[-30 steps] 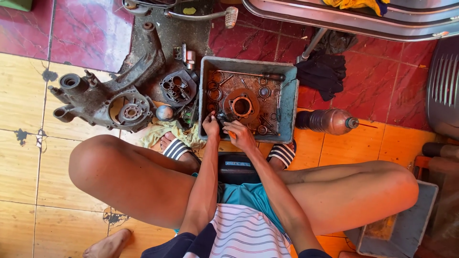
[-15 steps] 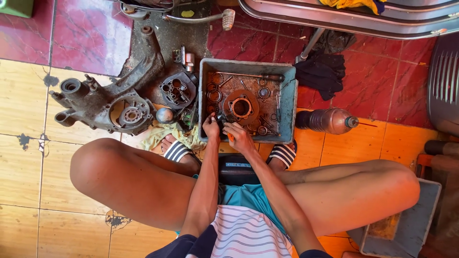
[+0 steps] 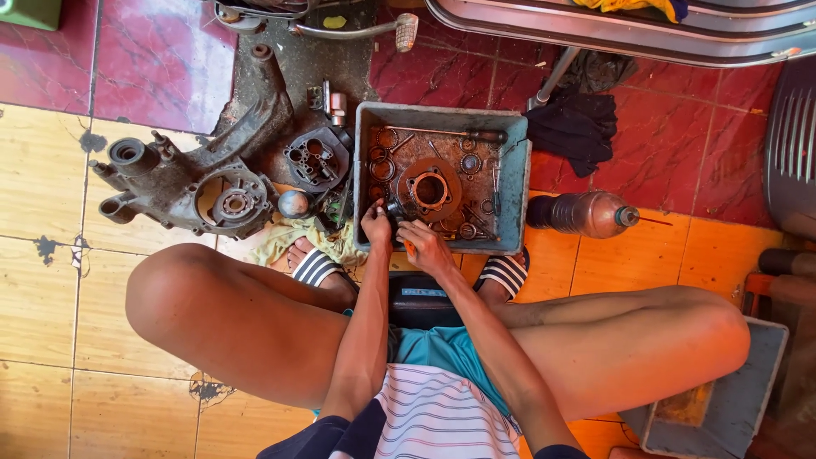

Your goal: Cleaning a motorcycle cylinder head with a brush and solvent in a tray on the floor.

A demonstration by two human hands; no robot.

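My left hand is at the near edge of a grey-blue tray and grips a small dark metal part. Close beside it, my right hand is closed around something with an orange tip, perhaps a tool handle; most of it is hidden. Inside the tray lie a rusty round cylinder piece, rings, gaskets and several small parts in oily residue. Both forearms reach forward between my bare knees.
A greasy engine casing and a round cover plate lie left of the tray, with a rag below them. A brown bottle lies to the right, a black cloth behind it. Another grey tray sits at lower right.
Both hands stay at the tray's near edge with only slight finger movement. The view has shifted a little.
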